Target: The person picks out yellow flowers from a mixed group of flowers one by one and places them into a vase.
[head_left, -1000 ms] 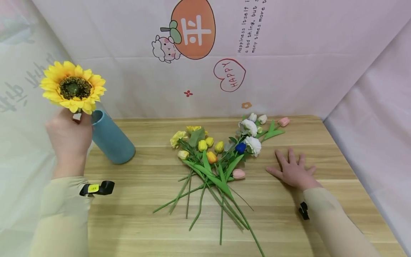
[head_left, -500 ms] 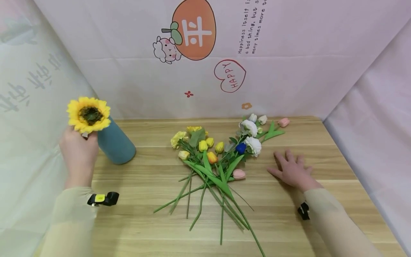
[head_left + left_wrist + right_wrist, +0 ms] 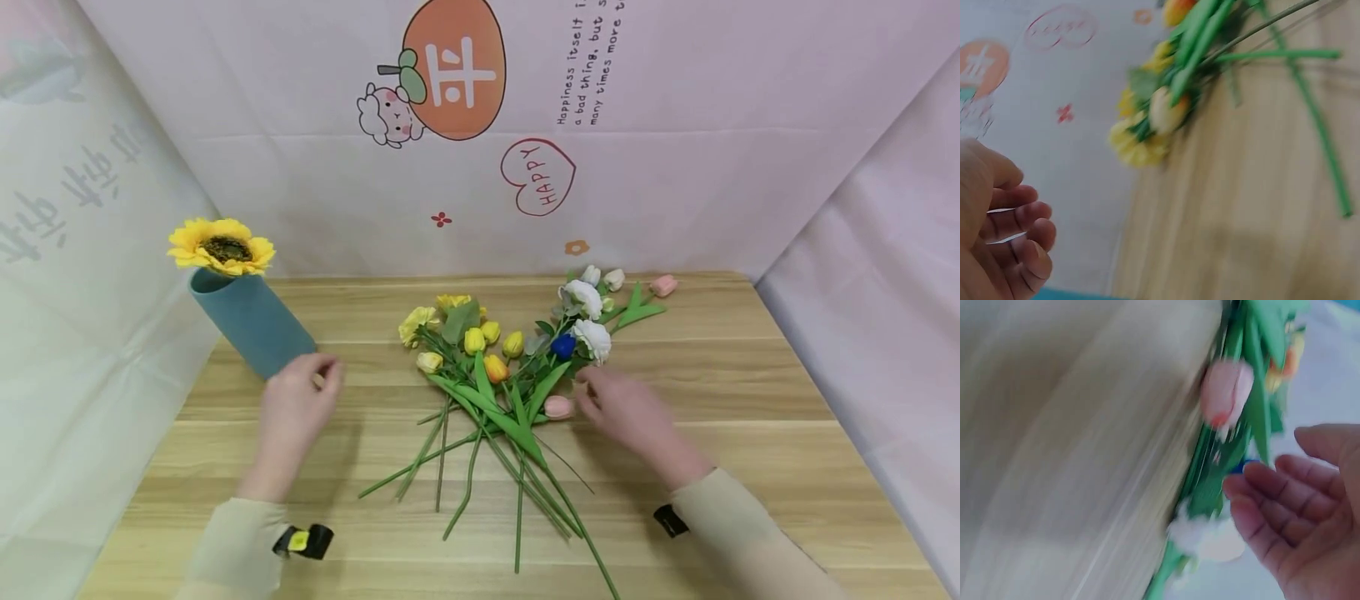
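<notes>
Both your left hand and right hand curl loosely, empty; tugging might tangle the crossed thin green stems.

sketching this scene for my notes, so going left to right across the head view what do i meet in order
Sunflower, blue vase, left hand, pale yellow flower, orange flower, dark blue flower, right hand.

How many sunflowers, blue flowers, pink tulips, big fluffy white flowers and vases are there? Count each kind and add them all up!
Sunflower: 1
Blue flower: 1
Pink tulips: 2
Big fluffy white flowers: 2
Vase: 1
Total: 7
</notes>
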Motion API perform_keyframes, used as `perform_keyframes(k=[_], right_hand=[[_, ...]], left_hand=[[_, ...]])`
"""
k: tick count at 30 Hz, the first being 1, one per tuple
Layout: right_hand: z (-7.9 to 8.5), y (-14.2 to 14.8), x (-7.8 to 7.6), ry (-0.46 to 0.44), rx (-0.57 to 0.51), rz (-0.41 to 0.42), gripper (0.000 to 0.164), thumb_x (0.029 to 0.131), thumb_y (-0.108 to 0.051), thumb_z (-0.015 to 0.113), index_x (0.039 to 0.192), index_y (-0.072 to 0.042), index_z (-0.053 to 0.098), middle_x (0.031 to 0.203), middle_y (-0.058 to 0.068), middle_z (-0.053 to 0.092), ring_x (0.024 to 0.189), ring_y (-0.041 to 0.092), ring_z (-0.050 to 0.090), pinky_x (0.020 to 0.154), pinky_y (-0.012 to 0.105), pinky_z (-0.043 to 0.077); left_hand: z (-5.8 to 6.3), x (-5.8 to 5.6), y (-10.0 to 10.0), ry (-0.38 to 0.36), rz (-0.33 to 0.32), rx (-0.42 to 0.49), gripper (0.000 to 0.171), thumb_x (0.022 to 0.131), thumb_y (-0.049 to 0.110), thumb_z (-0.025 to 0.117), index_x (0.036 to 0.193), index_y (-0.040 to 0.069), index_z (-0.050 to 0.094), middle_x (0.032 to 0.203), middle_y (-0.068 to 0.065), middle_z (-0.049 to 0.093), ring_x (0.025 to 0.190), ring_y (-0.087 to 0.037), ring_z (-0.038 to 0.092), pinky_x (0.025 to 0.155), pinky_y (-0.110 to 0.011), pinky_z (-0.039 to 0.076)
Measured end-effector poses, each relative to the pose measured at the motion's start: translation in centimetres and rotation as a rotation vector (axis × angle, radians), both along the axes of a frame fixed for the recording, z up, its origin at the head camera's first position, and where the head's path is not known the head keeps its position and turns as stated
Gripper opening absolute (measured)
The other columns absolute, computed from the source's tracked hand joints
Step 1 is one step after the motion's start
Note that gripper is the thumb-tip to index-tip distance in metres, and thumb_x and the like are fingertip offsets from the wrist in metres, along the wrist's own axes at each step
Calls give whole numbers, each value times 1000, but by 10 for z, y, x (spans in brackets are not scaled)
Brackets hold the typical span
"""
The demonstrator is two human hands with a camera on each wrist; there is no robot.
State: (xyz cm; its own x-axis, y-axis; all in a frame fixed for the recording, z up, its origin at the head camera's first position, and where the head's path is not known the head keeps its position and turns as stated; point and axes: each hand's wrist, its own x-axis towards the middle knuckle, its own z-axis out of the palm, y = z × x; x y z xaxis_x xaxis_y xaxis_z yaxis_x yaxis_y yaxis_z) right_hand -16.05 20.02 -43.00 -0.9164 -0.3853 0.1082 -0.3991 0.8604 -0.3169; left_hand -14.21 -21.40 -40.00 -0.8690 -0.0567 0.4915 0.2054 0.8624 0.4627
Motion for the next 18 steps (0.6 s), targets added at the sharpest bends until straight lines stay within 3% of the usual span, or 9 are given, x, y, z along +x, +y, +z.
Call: perform_keyframes(k=[3,6,9,11,18], right_hand=[[-3,-18,11,-7,-10,86,8,91,-19,66,91,-12,63,76,-2,60,64,11,55,57,33,52],[-9,-29,19,-47,9,149,12,90,-21,66,81,-17,59,71,-8,55,59,8,49,53,30,47],[-15,-34,26,-104,37,173,17,91,-22,65,77,-20,57,68,-10,52,56,7,46,52,29,44],[-20,-35,29,-131,56,182,16,91,-21,65,77,-20,58,69,-11,53,57,6,48,53,30,45],[-28,-39,35,-145,48,173,15,88,-13,66,77,-19,57,69,-9,55,58,8,50,52,32,46]], left_hand=[[-14,7,24,-172,-72,-48,14,92,18,62,92,7,70,78,-5,67,62,-19,58,55,-41,50],[-26,15,46,-350,-114,-70,13,93,23,61,92,12,68,71,0,63,57,-14,54,51,-35,48],[-37,22,64,-471,-155,-84,14,93,27,60,88,15,66,64,4,57,51,-11,49,47,-32,44],[-44,26,73,-530,-167,-95,17,93,30,61,82,17,62,60,5,53,50,-12,47,45,-31,41],[-58,35,90,-613,-174,-190,34,88,45,66,72,20,49,56,4,50,48,-14,46,41,-32,38]])
